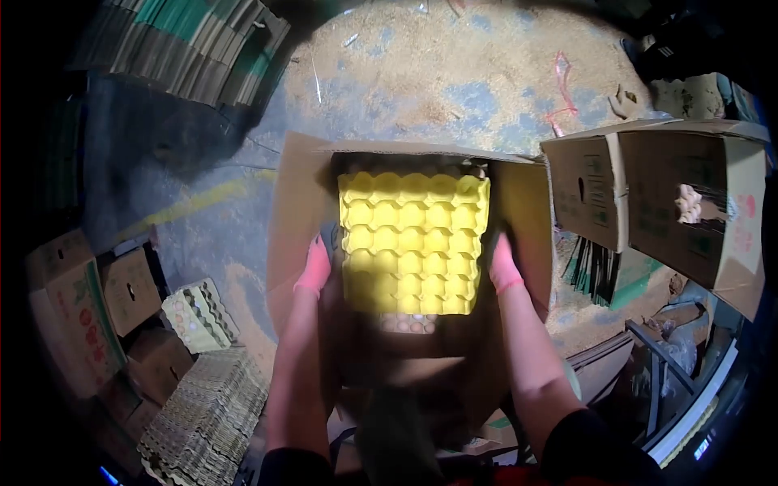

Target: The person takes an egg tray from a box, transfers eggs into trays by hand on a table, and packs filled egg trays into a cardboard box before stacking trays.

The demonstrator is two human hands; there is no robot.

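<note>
Left hand (317,265), right hand (506,266), yellow egg tray (413,241) between them, open carton (293,212) around

The blue-grey floor (190,174) bears tan litter (519,61), a pink strip (570,101) and a yellow stripe (203,198).

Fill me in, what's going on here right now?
A person has the left hand and right hand down at opposite sides of a yellow egg tray in an open cardboard box. The fingers are too dark to tell whether they grip the tray. No eggs show in its cups, but a few eggs are visible past its near edge. A stack of egg trays stands on the person's left.
</note>
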